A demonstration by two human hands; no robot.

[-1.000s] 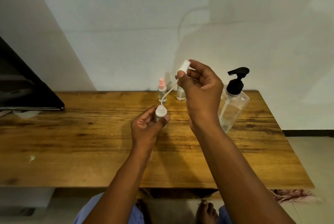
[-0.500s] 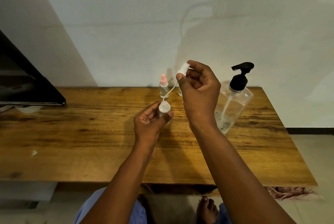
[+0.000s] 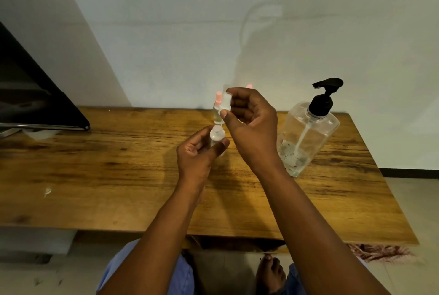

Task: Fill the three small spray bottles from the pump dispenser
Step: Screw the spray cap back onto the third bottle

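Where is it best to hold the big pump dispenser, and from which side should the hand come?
Probably grip the clear body of the pump dispenser from its right side. The body is broad and flat-sided, and that side is free. The thin black pump head offers little grip.

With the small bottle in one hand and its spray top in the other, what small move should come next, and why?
Probably lower the spray top onto the small bottle and screw it on. The right hand pinches the top just above the neck, its tube seemingly still entering the neck; the left hand holds the bottle upright.
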